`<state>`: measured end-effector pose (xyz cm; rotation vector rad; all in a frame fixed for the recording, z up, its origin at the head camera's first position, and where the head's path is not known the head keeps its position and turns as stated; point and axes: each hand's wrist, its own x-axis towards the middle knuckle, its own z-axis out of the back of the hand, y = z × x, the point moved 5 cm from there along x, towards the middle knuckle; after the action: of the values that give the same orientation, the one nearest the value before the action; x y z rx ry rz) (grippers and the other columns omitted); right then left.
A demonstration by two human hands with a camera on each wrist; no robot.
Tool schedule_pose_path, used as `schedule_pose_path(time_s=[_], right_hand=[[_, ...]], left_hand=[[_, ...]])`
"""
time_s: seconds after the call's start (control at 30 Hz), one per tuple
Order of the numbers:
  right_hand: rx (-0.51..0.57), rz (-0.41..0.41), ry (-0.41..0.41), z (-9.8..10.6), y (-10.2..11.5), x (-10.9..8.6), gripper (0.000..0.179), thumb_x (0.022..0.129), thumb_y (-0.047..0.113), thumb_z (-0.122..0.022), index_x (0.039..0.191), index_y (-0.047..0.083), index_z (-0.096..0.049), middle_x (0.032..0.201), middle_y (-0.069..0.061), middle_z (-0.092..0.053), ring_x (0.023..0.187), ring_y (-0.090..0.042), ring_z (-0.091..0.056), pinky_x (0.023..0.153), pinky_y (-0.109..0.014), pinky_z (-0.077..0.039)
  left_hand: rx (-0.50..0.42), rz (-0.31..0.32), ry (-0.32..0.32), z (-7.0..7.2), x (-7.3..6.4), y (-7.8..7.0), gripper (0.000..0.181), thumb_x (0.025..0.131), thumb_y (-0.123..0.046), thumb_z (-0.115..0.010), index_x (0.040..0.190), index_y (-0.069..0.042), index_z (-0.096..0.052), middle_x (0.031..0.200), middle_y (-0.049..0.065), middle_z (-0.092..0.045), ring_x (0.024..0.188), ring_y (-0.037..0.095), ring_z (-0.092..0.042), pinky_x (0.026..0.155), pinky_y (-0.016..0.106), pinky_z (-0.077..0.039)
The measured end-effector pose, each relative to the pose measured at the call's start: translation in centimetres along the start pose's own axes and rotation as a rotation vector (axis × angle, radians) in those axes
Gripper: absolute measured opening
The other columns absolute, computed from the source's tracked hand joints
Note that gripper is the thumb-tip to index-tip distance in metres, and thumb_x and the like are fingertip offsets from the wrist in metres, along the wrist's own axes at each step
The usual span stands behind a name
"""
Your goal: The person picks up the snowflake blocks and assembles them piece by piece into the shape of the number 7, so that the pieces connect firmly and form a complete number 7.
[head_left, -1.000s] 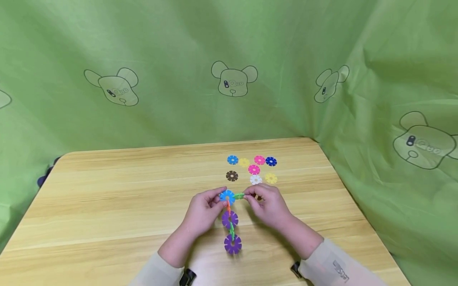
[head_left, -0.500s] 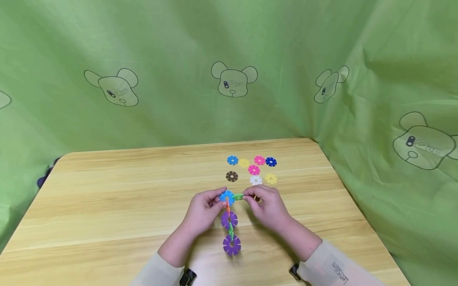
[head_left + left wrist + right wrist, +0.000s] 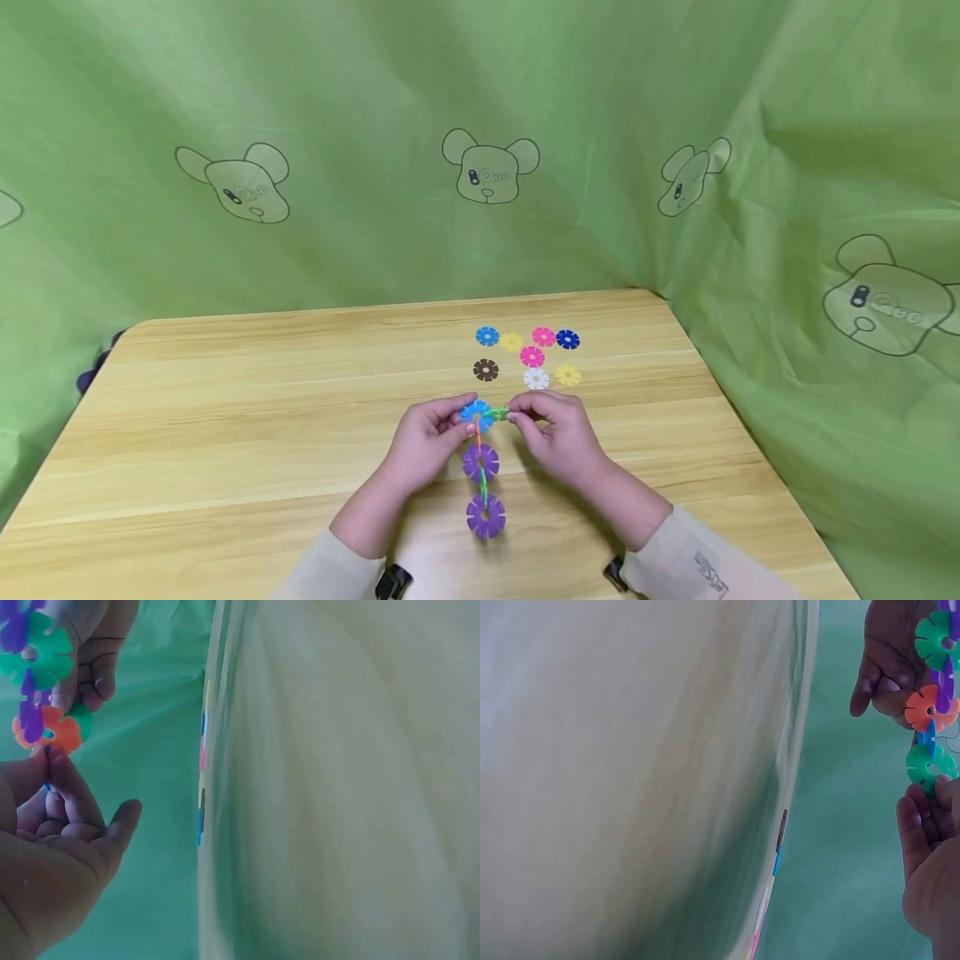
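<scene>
My left hand (image 3: pixel 423 442) pinches a light-blue notched flower disc (image 3: pixel 477 415) between thumb and fingers. With thumb and forefinger, my right hand (image 3: pixel 562 433) pinches a green disc (image 3: pixel 497 414), edge-on in the head view and meeting the blue one's right side. Below the blue disc runs a linked chain: an orange disc (image 3: pixel 61 732), a purple disc (image 3: pixel 481 462), another green disc (image 3: pixel 936 641) and a lower purple disc (image 3: pixel 486 517). The chain lies between my wrists. Fingers partly cover the blue disc and the held green one.
Several loose discs lie flat beyond my hands, among them a brown disc (image 3: pixel 486 370), a white disc (image 3: pixel 536 378), a pink disc (image 3: pixel 532 357) and a dark-blue disc (image 3: pixel 567 339). The wooden table (image 3: pixel 247 417) meets a green curtain (image 3: pixel 360 242) at its back and right.
My right hand and its green disc have shifted slightly left, closer into the blue disc. The chain's lower end has swung a little left and toward me. My left hand stays almost still.
</scene>
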<state>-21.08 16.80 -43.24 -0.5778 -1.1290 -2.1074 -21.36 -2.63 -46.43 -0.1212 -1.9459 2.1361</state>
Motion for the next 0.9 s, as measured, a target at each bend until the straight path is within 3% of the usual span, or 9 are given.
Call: schedule_pose_path(time_s=[0.27, 0.5, 0.6, 0.7, 0.9], right_hand=[[0.028, -0.042, -0.025, 0.1, -0.1, 0.0, 0.021, 0.084, -0.017, -0.078, 0.094, 0.001, -0.076, 0.086, -0.006, -0.076, 0.071, -0.016, -0.069, 0.068, -0.019, -0.059], [-0.037, -0.079, 0.000, 0.0, -0.4, 0.2, 0.018, 0.084, -0.013, -0.081, 0.094, 0.001, -0.075, 0.087, -0.005, -0.076, 0.075, -0.013, -0.069, 0.069, -0.021, -0.060], [-0.063, -0.059, -0.010, -0.1, -0.3, 0.3, 0.020, 0.082, -0.015, -0.082, 0.093, 0.000, -0.075, 0.086, -0.007, -0.077, 0.075, -0.015, -0.071, 0.071, -0.018, -0.059], [-0.075, -0.018, -0.008, -0.4, -0.1, 0.3, 0.021, 0.081, -0.015, -0.082, 0.093, 0.000, -0.075, 0.087, -0.008, -0.077, 0.075, -0.017, -0.072, 0.073, -0.015, -0.058], [-0.066, 0.078, -0.004, -0.7, 0.5, 0.2, 0.022, 0.080, -0.018, -0.080, 0.093, -0.001, -0.074, 0.087, -0.009, -0.077, 0.075, -0.021, -0.075, 0.075, -0.017, -0.059]], left_hand=[[0.010, -0.014, 0.014, -0.1, 0.4, -0.3, 0.038, 0.094, 0.007, -0.072, 0.131, 0.007, -0.068, 0.087, 0.008, -0.067, 0.074, 0.011, -0.058, 0.065, 0.018, -0.052], [0.174, -0.015, -0.002, 0.1, 0.3, -0.8, 0.036, 0.101, -0.004, -0.068, 0.137, 0.001, -0.067, 0.097, 0.006, -0.069, 0.081, 0.015, -0.061, 0.070, 0.024, -0.056], [0.218, -0.021, -0.017, 0.1, 0.2, -1.2, 0.038, 0.104, -0.016, -0.067, 0.141, -0.005, -0.066, 0.111, 0.007, -0.071, 0.092, 0.018, -0.066, 0.080, 0.030, -0.060], [0.245, -0.042, -0.022, -0.2, 0.1, -1.5, 0.041, 0.100, -0.021, -0.075, 0.138, -0.008, -0.068, 0.122, 0.006, -0.070, 0.098, 0.018, -0.067, 0.085, 0.034, -0.060], [0.325, -0.072, -0.049, -1.2, 0.0, -2.1, 0.028, 0.090, -0.010, -0.083, 0.117, -0.007, -0.074, 0.121, 0.005, -0.070, 0.098, 0.017, -0.067, 0.091, 0.039, -0.059]])
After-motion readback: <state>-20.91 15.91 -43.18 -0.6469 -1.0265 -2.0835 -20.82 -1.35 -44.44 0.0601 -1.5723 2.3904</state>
